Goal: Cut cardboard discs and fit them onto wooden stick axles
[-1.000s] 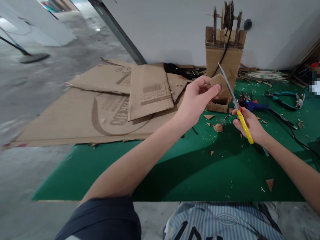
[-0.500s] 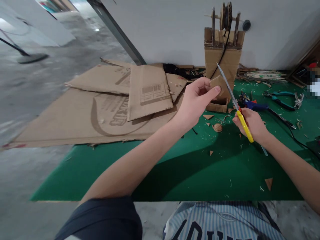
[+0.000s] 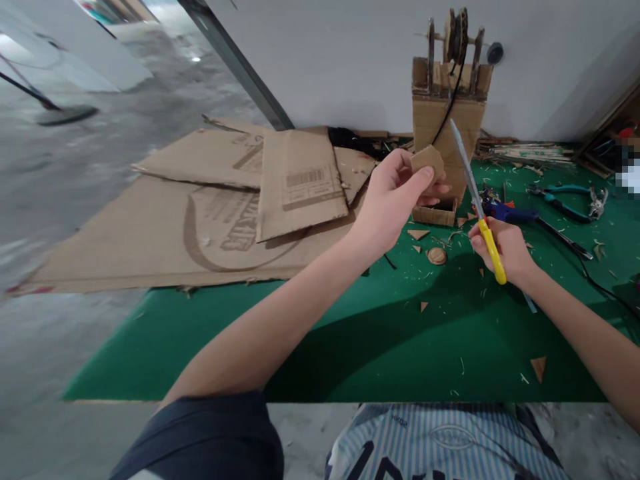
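My left hand [image 3: 395, 200] pinches a small piece of brown cardboard [image 3: 427, 160] between thumb and fingers, held up above the green mat [image 3: 350, 347]. My right hand [image 3: 503, 250] grips yellow-handled scissors [image 3: 477, 207], blades pointing up and away, a short gap right of the cardboard piece. Behind both hands stands a tall cardboard tower [image 3: 450, 113] with wooden wheels and a black cord on top. A small round cardboard disc [image 3: 437, 255] lies on the mat below my hands.
Large flattened cardboard sheets [image 3: 210, 207] cover the mat's left part. A blue glue gun [image 3: 515, 213], teal pliers [image 3: 570, 200], a bundle of sticks [image 3: 530, 152] and scattered cardboard triangles [image 3: 540, 367] lie at the right. The white wall stands behind.
The scissors have pulled away to the right from the cardboard piece and stand more upright. My left hand has raised and turned the piece slightly.
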Motion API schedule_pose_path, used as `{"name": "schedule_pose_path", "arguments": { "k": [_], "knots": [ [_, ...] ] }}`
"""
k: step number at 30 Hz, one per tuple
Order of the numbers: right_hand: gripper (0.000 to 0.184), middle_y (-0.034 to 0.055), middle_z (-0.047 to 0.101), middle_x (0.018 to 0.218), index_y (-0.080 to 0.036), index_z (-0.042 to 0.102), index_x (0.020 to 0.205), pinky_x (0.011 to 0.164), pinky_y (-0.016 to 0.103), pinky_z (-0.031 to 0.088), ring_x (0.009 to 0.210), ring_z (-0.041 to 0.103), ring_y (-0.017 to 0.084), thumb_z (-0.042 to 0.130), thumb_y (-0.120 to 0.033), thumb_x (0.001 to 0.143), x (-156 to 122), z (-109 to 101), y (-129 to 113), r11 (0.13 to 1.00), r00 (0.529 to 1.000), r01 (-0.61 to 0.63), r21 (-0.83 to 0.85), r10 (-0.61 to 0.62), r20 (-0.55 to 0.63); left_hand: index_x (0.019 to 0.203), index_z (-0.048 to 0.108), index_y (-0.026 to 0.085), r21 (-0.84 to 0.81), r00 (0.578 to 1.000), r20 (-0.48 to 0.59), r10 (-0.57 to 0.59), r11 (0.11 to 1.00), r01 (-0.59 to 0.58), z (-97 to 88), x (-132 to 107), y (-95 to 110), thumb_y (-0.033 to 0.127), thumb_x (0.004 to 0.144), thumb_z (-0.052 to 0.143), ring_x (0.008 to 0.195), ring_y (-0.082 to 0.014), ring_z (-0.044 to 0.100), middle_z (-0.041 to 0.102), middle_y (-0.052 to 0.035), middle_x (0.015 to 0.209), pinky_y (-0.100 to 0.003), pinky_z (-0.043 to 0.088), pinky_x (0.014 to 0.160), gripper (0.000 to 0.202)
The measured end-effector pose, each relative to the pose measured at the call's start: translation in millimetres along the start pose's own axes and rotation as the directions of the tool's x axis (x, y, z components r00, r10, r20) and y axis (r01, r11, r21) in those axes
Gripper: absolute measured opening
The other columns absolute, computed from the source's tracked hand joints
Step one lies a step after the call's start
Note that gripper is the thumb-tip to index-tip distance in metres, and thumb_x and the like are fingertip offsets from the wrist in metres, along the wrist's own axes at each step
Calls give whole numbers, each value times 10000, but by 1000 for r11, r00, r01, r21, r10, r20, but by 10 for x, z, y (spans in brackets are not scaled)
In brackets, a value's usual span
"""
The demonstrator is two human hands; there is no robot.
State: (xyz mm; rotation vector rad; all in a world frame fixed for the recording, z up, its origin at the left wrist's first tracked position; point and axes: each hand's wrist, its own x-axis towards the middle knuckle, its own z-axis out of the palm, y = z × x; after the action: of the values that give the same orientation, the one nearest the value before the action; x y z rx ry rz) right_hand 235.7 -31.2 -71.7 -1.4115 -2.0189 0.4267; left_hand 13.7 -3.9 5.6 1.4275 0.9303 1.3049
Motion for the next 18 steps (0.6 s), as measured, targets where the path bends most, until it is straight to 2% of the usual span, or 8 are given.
{"name": "schedule_pose_path", "arguments": {
  "k": [3, 5, 13, 18],
  "knots": [
    [580, 113, 656, 881, -195, 599, 1005, 693, 404, 476, 755, 626, 255, 430, -739, 898, -19, -17, -40, 999, 999, 18, 48, -19, 40, 952, 510, 225, -5, 1000, 10, 10, 1000, -10, -7, -2, -5, 274, 955, 628, 859, -155, 761, 726, -17, 942, -273, 604, 719, 127],
    [594, 112, 650, 904, -196, 600, 1046, 691, 410, 465, 739, 607, 248, 445, -747, 888, -24, -25, -61, 999, 997, 2, 42, -5, 72, 970, 529, 227, -6, 999, 16, 29, 1000, -29, -15, -3, -21, 283, 943, 644, 834, -155, 754, 723, -13, 937, -279, 602, 711, 131],
    [557, 93, 636, 898, -215, 583, 998, 707, 412, 469, 722, 582, 225, 484, -750, 878, -16, 8, -19, 996, 997, -40, 85, 34, 73, 1017, 603, 245, 61, 994, 31, 107, 992, -109, -45, -4, -104, 328, 947, 659, 812, -165, 725, 695, 6, 860, -319, 606, 734, 123],
    [518, 95, 657, 916, -220, 591, 1001, 720, 417, 487, 739, 598, 234, 505, -715, 876, -23, 15, -29, 996, 996, -59, 66, 54, 73, 1010, 606, 245, 63, 993, 23, 117, 991, -118, -33, 2, -113, 301, 941, 659, 741, -132, 697, 687, 12, 848, -267, 580, 662, 103]
  ]
}}
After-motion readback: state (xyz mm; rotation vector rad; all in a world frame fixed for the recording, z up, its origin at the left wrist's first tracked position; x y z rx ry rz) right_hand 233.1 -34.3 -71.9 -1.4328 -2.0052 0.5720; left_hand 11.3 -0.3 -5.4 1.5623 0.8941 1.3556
